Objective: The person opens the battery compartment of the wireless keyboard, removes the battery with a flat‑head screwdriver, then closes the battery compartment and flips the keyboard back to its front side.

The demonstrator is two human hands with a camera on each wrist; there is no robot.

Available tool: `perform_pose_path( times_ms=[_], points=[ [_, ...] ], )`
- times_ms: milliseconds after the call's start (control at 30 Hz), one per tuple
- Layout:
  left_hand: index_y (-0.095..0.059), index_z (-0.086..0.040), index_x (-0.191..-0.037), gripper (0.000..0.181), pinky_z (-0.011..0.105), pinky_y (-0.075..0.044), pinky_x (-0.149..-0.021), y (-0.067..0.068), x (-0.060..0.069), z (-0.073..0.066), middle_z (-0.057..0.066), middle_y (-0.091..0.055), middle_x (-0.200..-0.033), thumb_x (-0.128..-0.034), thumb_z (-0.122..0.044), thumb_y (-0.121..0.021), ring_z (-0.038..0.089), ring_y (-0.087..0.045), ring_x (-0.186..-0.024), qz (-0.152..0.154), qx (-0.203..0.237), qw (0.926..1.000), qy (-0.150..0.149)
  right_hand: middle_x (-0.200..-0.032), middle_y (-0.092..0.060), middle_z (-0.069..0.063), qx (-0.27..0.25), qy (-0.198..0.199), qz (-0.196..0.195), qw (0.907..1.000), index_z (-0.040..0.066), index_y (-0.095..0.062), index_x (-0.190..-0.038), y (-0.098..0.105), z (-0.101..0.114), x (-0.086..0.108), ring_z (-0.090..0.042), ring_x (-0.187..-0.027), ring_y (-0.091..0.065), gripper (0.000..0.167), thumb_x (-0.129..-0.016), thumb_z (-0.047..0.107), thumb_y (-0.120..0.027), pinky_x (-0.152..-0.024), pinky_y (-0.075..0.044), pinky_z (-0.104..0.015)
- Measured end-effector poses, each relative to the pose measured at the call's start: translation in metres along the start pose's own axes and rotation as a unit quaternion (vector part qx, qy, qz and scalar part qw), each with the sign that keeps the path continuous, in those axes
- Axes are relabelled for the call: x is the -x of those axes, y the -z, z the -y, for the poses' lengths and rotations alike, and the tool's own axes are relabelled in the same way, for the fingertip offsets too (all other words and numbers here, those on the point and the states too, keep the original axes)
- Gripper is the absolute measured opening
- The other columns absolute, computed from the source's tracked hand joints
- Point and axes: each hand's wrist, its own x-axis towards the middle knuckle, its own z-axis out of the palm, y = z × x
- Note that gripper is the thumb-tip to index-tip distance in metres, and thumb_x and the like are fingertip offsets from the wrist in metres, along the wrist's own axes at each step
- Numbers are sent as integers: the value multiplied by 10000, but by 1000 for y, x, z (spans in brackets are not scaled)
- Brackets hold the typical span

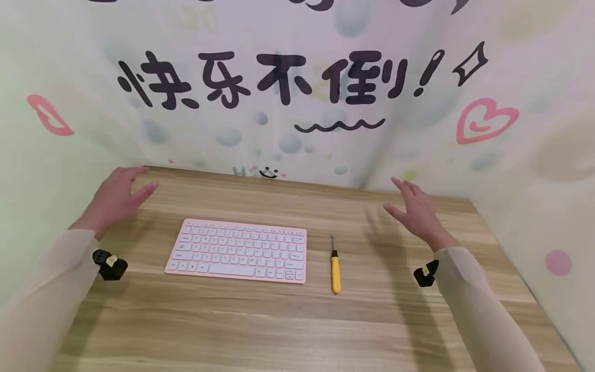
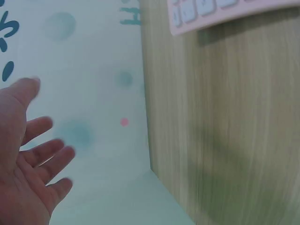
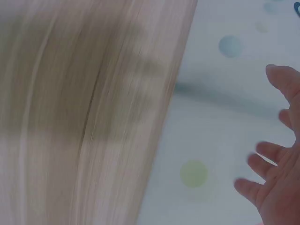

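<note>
A pink keyboard with white keys [image 1: 237, 251] lies flat on the wooden table, left of the middle. To its right is a screwdriver [image 1: 335, 271] with a yellow handle, its thin metal shaft pointing toward the back. My left hand [image 1: 113, 199] hovers over the table's back left, beyond the keyboard's left end, fingers loosely extended and holding nothing. On the other side, my right hand [image 1: 417, 214] is held above the table to the right of the screwdriver, thumb and fingers spread, also holding nothing. Both wrist views show relaxed, spread fingers.
The wooden table [image 1: 279, 330] meets a printed cloth [image 1: 288, 144] with dark lettering along its back edge. Pale walls of cloth also stand at the left and right sides. Each sleeve has a small black device [image 1: 110, 264] at the wrist.
</note>
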Motion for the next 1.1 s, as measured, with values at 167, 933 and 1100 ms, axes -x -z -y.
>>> perform_pose_path(
  times_ms=[167, 933, 1100],
  points=[
    [-498, 55, -1210, 508, 505, -409, -774, -4, 7, -11, 269, -527, -1129, -956, -378, -419, 397, -470, -1020, -210, 484, 9983, 232, -1273, -475, -221, -289, 265, -139, 9991, 8, -465, -1311, -12, 18, 1, -379, -1132, -444, 469, -927, 265, -544, -915, -343, -543],
    [-556, 59, -1162, 435, 320, -430, -687, -30, 34, -18, 234, -586, -1058, -956, -313, -463, 300, -517, -890, 355, 899, 9947, 340, -893, -644, -52, -1167, 427, 736, 9895, 60, -608, -1164, -71, 100, 11, -119, -749, -572, 293, -915, 209, -571, -652, -490, -274],
    [-544, 80, -1172, 430, 394, -437, -731, -36, 35, -16, 255, -579, -1074, -962, -284, -452, 333, -524, -923, 625, 917, 9927, 472, -910, -640, -84, -1331, 391, 1083, 9844, 25, -592, -1177, -81, 112, 12, -118, -740, -564, 301, -917, 172, -565, -647, -491, -257]
  ],
)
